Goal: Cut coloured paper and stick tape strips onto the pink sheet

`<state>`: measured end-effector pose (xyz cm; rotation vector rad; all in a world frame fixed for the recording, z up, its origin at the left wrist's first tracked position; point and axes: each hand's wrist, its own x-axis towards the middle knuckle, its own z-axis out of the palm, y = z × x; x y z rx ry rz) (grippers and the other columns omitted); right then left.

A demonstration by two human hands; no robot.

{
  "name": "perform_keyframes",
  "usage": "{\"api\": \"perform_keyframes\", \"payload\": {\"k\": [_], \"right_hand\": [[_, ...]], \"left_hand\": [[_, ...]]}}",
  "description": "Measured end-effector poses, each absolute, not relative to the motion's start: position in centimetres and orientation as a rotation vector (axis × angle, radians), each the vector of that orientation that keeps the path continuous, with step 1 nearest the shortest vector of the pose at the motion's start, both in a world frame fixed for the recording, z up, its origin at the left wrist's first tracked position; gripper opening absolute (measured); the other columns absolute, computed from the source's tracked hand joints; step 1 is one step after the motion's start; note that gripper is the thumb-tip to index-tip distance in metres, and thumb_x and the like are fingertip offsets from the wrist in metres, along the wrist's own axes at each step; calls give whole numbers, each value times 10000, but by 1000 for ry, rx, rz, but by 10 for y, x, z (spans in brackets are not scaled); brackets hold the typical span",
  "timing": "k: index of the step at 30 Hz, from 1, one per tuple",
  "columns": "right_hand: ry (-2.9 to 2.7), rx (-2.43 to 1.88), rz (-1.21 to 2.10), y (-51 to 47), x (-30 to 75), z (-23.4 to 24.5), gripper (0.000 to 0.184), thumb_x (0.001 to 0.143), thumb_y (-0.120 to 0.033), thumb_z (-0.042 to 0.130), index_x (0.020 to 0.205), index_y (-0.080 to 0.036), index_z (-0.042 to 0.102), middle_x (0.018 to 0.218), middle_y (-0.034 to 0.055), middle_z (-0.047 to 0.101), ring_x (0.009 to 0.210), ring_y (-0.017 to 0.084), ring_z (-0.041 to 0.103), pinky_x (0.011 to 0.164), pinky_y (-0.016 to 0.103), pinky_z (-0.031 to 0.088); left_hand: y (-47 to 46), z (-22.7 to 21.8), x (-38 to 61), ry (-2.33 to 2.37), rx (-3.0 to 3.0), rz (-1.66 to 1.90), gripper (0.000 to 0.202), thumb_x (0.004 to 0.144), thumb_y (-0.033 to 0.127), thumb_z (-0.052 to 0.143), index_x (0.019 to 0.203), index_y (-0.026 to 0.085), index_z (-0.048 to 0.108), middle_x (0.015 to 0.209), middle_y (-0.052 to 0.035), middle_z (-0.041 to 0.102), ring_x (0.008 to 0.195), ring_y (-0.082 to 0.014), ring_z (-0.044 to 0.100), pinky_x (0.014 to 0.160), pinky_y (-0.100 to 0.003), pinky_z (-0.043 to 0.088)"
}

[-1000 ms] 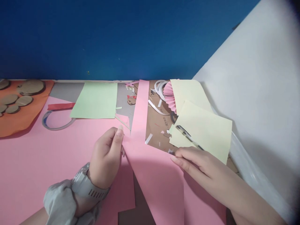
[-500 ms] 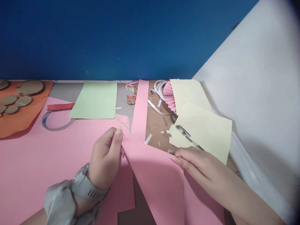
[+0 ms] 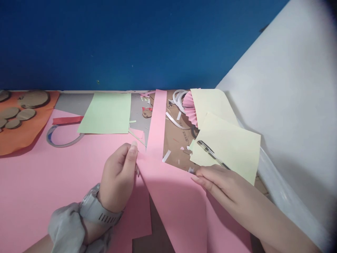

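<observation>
My left hand pinches the corner of a pink sheet of paper between thumb and fingers. The sheet's upper edge runs slanting down to the right, where my right hand has it between thumb and forefinger. Its lower part bends toward me and leaves the frame at the bottom. Beyond the sheet, a pink paper strip reaches to the blue wall; whether it joins the sheet I cannot tell. Under my left hand lies a larger pink sheet. A pen rests on pale yellow paper just above my right hand.
Green paper, a roll of clear tape and a red strip lie at left. Cardboard ovals sit on orange paper. Folded pink paper, white strips and scraps lie on cardboard. A blue wall stands behind.
</observation>
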<state>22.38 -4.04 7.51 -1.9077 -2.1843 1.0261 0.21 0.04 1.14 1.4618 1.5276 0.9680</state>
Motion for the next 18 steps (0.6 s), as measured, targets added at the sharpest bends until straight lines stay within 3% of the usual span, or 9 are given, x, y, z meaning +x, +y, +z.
{"api": "perform_keyframes", "payload": {"k": [12, 18], "right_hand": [[-2208, -2005, 1120, -39, 223, 76, 312, 972, -312, 342, 709, -208, 473, 735, 2, 589, 717, 172, 553, 652, 287, 394], [-2190, -1991, 1059, -41, 225, 74, 342, 971, -357, 334, 690, -208, 459, 709, 9, 570, 721, 180, 538, 649, 290, 392]], "left_hand": [[0, 14, 2, 1519, 1438, 989, 378, 946, 318, 368, 587, 202, 359, 523, 51, 381, 500, -99, 377, 489, -224, 314], [0, 13, 2, 1223, 1357, 929, 309, 917, 391, 409, 705, 197, 521, 641, 16, 503, 637, -138, 495, 607, -243, 412]]}}
